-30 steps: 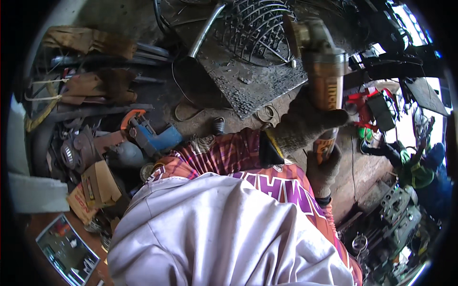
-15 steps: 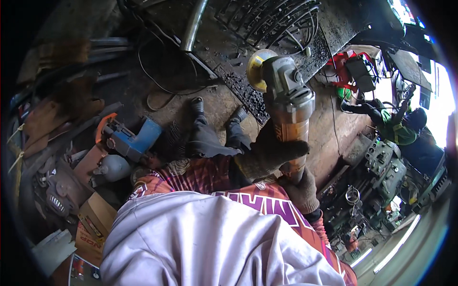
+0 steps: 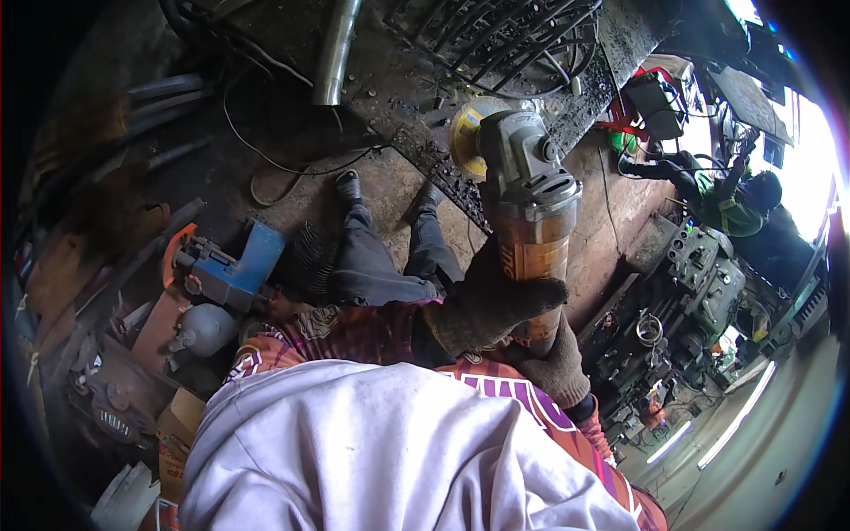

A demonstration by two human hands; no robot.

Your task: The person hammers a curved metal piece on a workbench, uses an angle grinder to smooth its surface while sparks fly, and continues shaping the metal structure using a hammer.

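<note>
An orange and grey angle grinder (image 3: 534, 208) is held up in front of my chest, its yellowish disc (image 3: 469, 137) facing left at the head. My left hand (image 3: 496, 301), in a dark brown work glove, is wrapped round the orange body from the left, thumb across the front. Lower down, my gloved right hand (image 3: 558, 363) closes round the rear of the body; part of its fingers is hidden behind the tool. Beyond the disc is a dark metal worktable (image 3: 434, 168) littered with small dark bits, with bent metal bars (image 3: 505, 40) on it.
A metal pipe (image 3: 336, 57) juts in near the table, with a cable (image 3: 235, 119) looping over the floor. To the left stands a blue and orange machine (image 3: 232, 264). At the right, a person in green (image 3: 739, 208) is near green-grey machinery (image 3: 704, 274).
The table, pipe and floor things have shifted a little in the view, mostly leftward. Both hands keep their hold on the angle grinder, which has barely moved in the picture.
</note>
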